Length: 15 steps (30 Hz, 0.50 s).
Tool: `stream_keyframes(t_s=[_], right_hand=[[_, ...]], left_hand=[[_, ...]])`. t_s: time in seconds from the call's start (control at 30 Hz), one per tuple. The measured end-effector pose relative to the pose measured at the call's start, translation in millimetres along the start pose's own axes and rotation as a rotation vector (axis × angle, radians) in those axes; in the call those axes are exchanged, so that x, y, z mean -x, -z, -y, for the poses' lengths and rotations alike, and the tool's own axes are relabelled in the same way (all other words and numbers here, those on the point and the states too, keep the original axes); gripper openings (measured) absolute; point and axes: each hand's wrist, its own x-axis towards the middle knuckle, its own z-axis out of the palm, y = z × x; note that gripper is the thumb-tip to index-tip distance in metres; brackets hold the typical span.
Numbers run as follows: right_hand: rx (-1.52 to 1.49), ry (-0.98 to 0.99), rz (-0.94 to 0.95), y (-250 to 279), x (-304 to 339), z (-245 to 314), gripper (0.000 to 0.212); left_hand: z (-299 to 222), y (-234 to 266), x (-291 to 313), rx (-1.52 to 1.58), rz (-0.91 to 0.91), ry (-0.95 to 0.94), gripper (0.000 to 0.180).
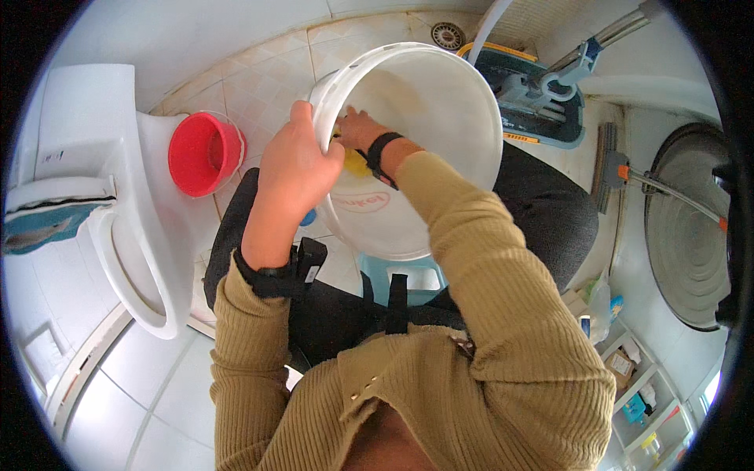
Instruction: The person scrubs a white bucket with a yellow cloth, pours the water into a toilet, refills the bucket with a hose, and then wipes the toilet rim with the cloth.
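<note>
A large white plastic bucket [463, 110] is tipped between my knees, its round mouth facing me. My left hand [294, 173] is closed over the left side of its rim, with the thumb near the inner edge. Inside the bucket, my right hand [360, 131] reaches to the left inner wall with its fingers curled. A soft-looking yellow thing [357, 163] shows beside and below these fingers; its kind is partly hidden by the hand. Red printing shows faintly on the bucket's lower wall. Black bands circle both wrists.
A red bucket [200, 154] stands on the tiles beside a white toilet [149, 259] at left. At the back right are a dark mop bucket [526, 102] and a floor drain [448, 35]. A brush [606, 169] and a round lid [691, 228] lean at right. Beneath me is a light-blue stool [385, 275].
</note>
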Motion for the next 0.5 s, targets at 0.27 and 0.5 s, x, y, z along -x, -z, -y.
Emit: stream_keyframes(t_s=[0.27, 0.5], right_hand=[[0.366, 0.055, 0.432, -61, 20, -28, 0.039], [0.062, -0.298, 0.113, -15, 25, -56, 0.032]], left_hand=[[15, 8, -11, -0.016, 0.003, 0.043, 0.036], [14, -1, -10, 0.071, -0.039, -0.006, 0.036]])
